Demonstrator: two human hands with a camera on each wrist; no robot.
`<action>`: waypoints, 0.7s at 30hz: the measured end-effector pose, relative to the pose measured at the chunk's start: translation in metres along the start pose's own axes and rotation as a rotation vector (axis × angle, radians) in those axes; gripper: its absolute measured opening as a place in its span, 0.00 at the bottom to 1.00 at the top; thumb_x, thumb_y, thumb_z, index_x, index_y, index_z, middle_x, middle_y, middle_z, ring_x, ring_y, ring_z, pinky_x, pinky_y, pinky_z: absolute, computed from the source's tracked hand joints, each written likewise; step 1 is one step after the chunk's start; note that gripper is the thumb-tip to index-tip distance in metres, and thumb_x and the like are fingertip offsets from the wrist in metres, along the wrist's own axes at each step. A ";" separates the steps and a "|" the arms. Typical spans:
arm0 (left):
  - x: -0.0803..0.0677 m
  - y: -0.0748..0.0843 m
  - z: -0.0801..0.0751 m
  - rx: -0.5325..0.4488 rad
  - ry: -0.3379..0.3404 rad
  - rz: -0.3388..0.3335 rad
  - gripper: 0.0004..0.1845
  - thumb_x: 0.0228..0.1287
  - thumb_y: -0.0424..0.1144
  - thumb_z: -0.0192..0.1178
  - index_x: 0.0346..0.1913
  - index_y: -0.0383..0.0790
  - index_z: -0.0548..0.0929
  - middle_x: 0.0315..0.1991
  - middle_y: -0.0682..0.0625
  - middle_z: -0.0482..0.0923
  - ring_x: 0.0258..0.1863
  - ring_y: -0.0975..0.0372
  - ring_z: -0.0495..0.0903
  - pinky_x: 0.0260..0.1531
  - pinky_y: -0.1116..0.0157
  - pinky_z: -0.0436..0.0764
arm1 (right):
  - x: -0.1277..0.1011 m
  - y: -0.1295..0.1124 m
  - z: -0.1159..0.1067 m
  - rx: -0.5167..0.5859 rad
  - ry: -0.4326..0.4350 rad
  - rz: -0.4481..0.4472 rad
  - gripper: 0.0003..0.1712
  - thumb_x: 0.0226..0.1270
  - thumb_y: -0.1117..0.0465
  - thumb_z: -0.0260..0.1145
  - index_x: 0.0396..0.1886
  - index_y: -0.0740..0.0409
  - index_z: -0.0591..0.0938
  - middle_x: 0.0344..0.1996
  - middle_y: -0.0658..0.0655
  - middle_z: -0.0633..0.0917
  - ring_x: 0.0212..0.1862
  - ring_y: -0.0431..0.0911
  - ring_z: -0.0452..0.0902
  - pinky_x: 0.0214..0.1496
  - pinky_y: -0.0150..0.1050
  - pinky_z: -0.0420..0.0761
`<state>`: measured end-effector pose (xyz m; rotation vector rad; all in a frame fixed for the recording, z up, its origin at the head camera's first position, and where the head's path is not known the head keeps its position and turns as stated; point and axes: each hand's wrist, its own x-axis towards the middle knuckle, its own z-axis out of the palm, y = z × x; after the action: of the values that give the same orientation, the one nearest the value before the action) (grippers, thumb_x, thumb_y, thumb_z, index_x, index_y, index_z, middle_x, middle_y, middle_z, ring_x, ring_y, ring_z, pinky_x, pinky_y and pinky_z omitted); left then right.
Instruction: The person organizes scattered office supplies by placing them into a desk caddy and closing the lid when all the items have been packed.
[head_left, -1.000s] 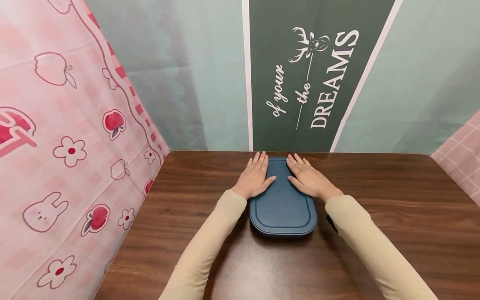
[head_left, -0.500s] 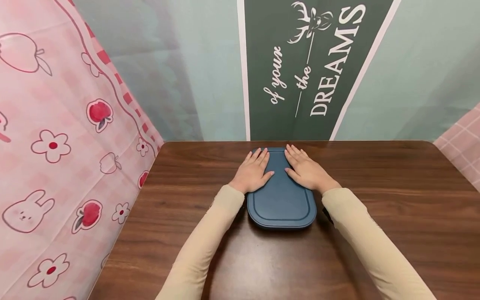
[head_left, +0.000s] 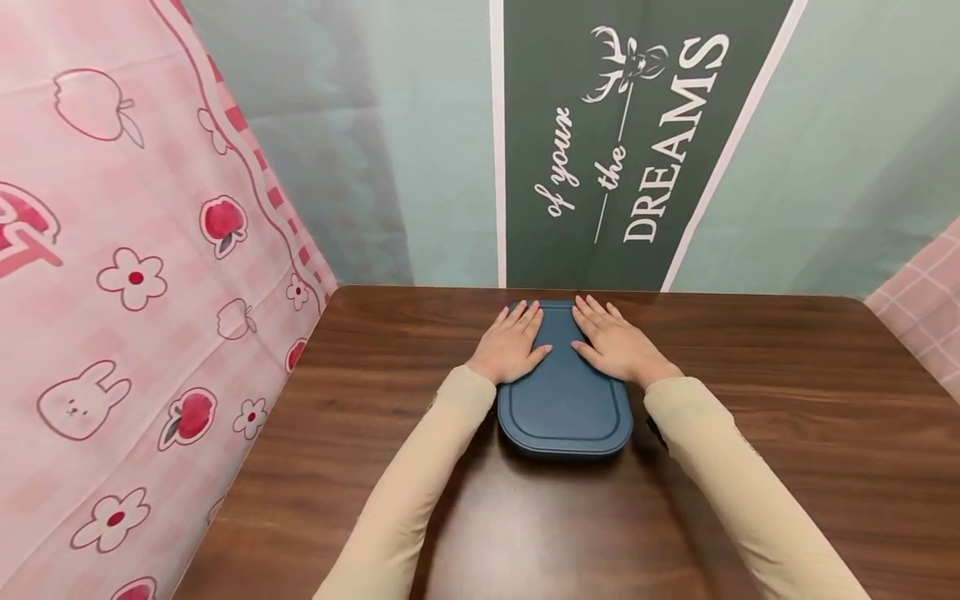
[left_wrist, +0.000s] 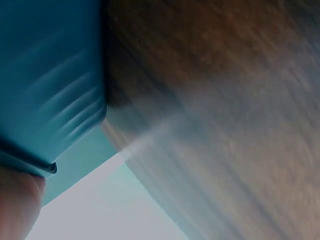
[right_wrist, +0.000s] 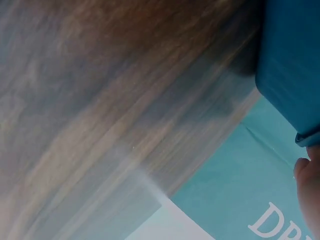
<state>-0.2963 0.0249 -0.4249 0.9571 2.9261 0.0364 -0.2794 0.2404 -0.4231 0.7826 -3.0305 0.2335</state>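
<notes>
Resting flat on the far half of the blue box [head_left: 564,408], left hand [head_left: 512,350] and right hand [head_left: 615,348] lay open, fingers straight. Box sat mid-table [head_left: 750,467] near the wall. Looked stiff, light, smooth plastic; best gripped at side rims.

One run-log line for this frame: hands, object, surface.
left hand: flat on lid, open | right hand: flat on lid, open | blue lidded container: closed, on wooden table near far edge
</notes>
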 end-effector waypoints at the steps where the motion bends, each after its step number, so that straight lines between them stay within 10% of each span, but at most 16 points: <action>1: 0.001 0.001 -0.001 -0.006 -0.007 0.001 0.36 0.74 0.59 0.33 0.75 0.41 0.45 0.75 0.50 0.39 0.74 0.60 0.35 0.71 0.61 0.35 | -0.002 0.001 -0.001 -0.002 -0.002 -0.002 0.37 0.73 0.49 0.50 0.71 0.70 0.56 0.72 0.67 0.51 0.73 0.59 0.41 0.72 0.56 0.42; 21: -0.076 0.029 0.007 -0.013 0.062 0.078 0.41 0.72 0.61 0.37 0.74 0.33 0.48 0.75 0.42 0.41 0.73 0.53 0.36 0.71 0.59 0.39 | -0.074 -0.034 0.014 0.081 0.127 -0.190 0.40 0.70 0.47 0.56 0.71 0.69 0.58 0.71 0.66 0.55 0.73 0.59 0.44 0.74 0.46 0.42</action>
<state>-0.2178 0.0031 -0.4270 1.0872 2.9392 0.0899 -0.1977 0.2452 -0.4347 1.0121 -2.8214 0.3894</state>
